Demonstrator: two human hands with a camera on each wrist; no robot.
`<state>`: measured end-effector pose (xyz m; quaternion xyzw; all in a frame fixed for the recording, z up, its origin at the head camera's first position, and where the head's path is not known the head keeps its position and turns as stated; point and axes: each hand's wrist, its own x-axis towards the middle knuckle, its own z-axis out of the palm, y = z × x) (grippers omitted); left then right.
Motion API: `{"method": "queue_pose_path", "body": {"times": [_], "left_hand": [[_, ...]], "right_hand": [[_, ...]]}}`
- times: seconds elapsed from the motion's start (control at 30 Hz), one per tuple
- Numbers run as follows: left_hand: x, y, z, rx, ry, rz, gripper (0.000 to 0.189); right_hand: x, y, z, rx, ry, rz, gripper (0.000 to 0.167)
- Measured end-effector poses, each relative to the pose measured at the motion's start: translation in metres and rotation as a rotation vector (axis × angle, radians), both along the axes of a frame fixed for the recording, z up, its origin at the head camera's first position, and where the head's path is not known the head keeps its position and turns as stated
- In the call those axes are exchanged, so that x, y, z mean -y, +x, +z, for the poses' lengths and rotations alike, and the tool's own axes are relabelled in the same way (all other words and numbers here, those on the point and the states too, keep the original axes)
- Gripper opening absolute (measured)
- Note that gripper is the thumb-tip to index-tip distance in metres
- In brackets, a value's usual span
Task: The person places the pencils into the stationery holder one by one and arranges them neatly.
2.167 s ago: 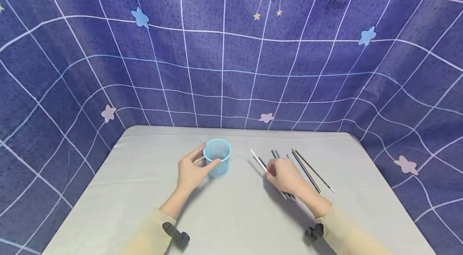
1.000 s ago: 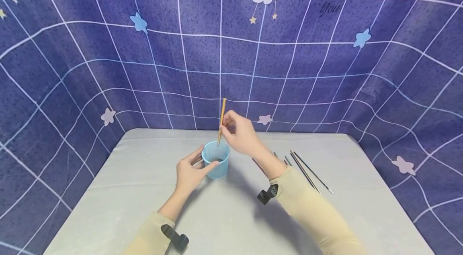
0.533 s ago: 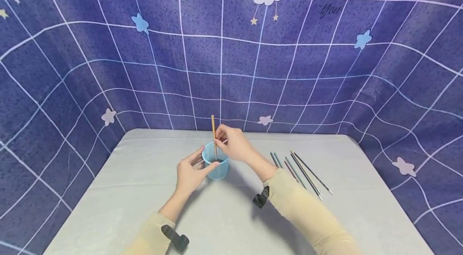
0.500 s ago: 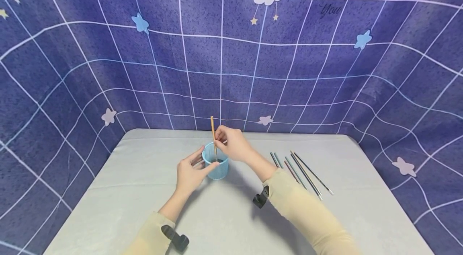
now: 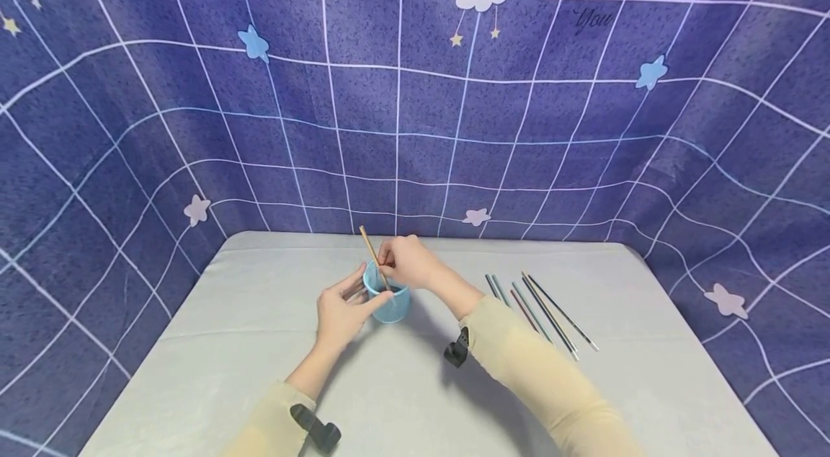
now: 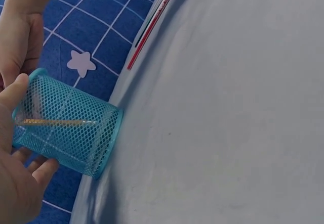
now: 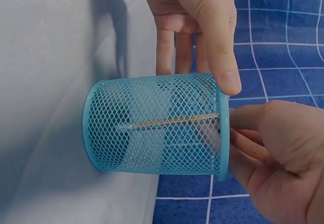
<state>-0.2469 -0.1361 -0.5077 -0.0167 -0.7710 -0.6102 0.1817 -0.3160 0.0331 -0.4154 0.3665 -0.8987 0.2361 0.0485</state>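
A light blue mesh pen cup (image 5: 391, 308) stands upright on the table. My left hand (image 5: 341, 311) grips it near the top, thumb at the rim and fingers on the far side. My right hand (image 5: 408, 262) pinches a yellow pencil (image 5: 368, 241) over the cup's mouth. The pencil leans left, its lower part inside the cup, where it shows through the mesh in the left wrist view (image 6: 55, 122) and the right wrist view (image 7: 172, 119). My right fingertips (image 7: 243, 114) reach the mouth of the cup and are partly hidden by its wall.
Several slim pencils (image 5: 547, 313), dark, red and grey-green, lie loosely side by side on the grey-white tablecloth (image 5: 259, 342) to the right. Beyond the table's back edge hangs a blue gridded curtain (image 5: 415, 96) with stars, which also runs along both sides.
My right hand has come from the pencils on the right to the cup, bringing the yellow pencil. Lately it has lowered the pencil and tipped its top left. My left hand keeps its hold.
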Motion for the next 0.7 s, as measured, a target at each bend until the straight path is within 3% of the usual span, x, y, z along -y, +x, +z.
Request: {"method": "queue_pose_path", "body": {"times": [0.23,0.7], "left_hand": [[-0.0021,0.0017,-0.0012,-0.003,0.034,0.019,0.074],[-0.0027,0.0020,-0.0004,0.010,0.051,0.021,0.074]], "right_hand": [[0.0036,-0.0027,-0.0009,-0.019,0.090,0.051,0.007],[0.0052,-0.0042,0.0001,0.046,0.084,0.049,0.004]]}}
